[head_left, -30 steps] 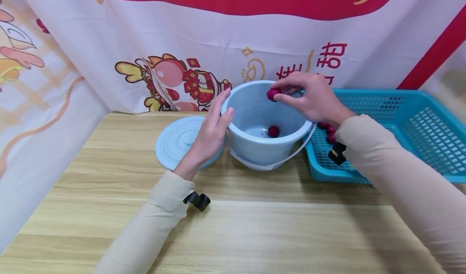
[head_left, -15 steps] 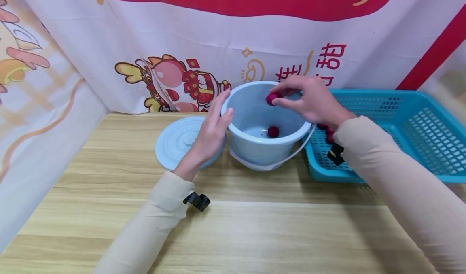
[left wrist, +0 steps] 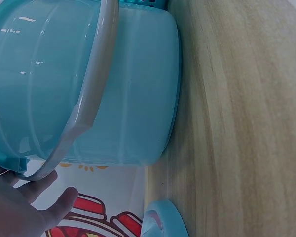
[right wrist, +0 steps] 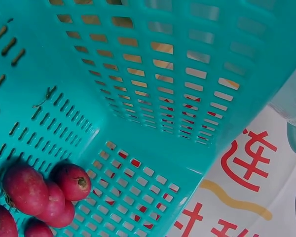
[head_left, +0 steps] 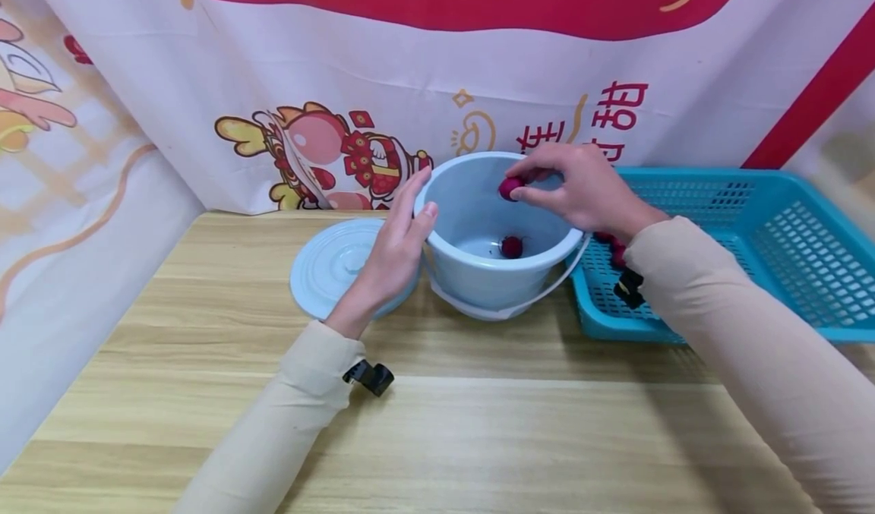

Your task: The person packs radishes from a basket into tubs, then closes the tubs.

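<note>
A light blue bucket (head_left: 488, 286) with a pale handle (left wrist: 91, 103) stands upright on the table. My left hand (head_left: 393, 252) rests against the left side of its rim, fingers extended; the left wrist view shows that hand (left wrist: 19, 212) beside the handle's end. Between thumb and fingertips, my right hand (head_left: 581, 187) pinches a small red radish (head_left: 509, 188) over the bucket's mouth. Another radish (head_left: 511, 247) lies on the bucket's bottom. Several radishes (right wrist: 24, 190) sit together in the teal basket (head_left: 629, 330), partly hidden by my right forearm in the head view.
Left of the bucket, a round light blue lid (head_left: 328, 260) lies flat on the wooden table (head_left: 478, 438), partly behind my left hand. The basket stands close to the bucket's right side. A printed cloth (head_left: 383, 58) hangs behind everything.
My right hand has sunk slightly, bringing the pinched radish a little lower at the bucket's mouth. The left hand and the bucket have stayed in place.
</note>
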Available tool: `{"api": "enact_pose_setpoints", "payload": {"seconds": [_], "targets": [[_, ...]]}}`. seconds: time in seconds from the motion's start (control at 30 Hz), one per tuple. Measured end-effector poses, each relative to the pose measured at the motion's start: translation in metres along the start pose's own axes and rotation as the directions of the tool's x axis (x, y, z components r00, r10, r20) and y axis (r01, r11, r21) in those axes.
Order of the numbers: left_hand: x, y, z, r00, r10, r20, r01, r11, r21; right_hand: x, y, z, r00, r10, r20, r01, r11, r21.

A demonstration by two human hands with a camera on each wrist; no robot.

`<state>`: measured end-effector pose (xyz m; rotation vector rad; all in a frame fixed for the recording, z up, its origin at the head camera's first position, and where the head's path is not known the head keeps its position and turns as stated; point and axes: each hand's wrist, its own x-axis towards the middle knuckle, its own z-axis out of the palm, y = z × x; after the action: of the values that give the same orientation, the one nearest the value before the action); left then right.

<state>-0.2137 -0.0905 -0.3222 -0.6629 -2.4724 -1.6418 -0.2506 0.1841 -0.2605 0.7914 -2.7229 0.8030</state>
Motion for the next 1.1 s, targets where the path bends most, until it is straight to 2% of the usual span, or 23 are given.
{"api": "enact_pose_setpoints", "payload": {"seconds": [0.4, 0.7, 0.87, 0.97, 1.1], "targets": [[0.000, 0.001, 0.000, 1.000, -0.005, -0.001, 0.005, 1.000, 0.011, 0.000, 0.001, -0.001, 1.000, 0.014, 0.026, -0.013, 1.000, -0.010], [-0.001, 0.000, 0.000, 1.000, -0.008, -0.002, 0.008, 1.000, 0.011, 0.000, 0.001, -0.001, 1.000, 0.011, 0.012, -0.011, 1.000, -0.003], [-0.001, 0.001, 0.000, 1.000, 0.001, -0.004, -0.001, 1.000, 0.008, -0.002, -0.002, -0.008, 0.997, 0.080, 0.019, -0.081, 0.991, 0.107], [0.000, 0.001, 0.000, 1.000, 0.007, -0.003, -0.007, 1.000, 0.004, -0.004, -0.001, -0.016, 0.989, 0.142, 0.036, -0.147, 0.966, 0.211], [0.000, 0.001, 0.000, 1.000, 0.005, -0.003, -0.005, 1.000, 0.008, -0.011, 0.010, -0.030, 0.981, 0.193, 0.025, -0.191, 0.933, 0.306]]}}
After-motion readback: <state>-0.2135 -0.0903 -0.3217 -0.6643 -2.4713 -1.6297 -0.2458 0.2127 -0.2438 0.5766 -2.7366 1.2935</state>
